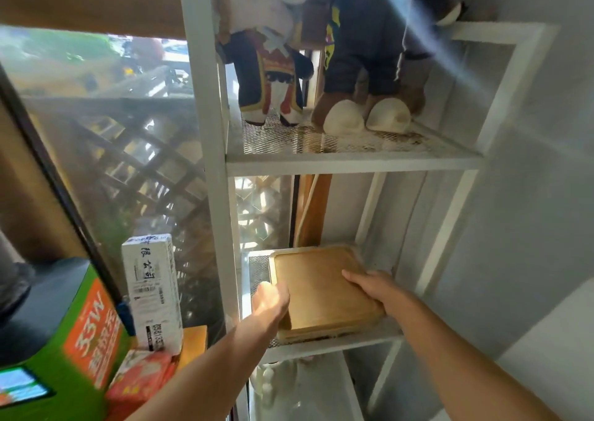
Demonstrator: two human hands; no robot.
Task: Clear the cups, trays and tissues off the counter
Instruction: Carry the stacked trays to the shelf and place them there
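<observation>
While being seated flat on the mesh shelf (379, 337), the wooden tray (324, 292) is gripped between the left hand (270, 301) and right hand (373, 287), presumably for square stowage.

Both hands, left hand (270, 301) and right hand (369, 287), seemingly grip wooden trays (321, 289) on shelf (334, 345).

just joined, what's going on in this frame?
A person is putting away a square wooden tray on the middle mesh shelf of a white metal rack. The left hand holds its left edge and the right hand its right edge, with the tray resting on what looks like another tray beneath. Two plush toys stand on the shelf above.
</observation>
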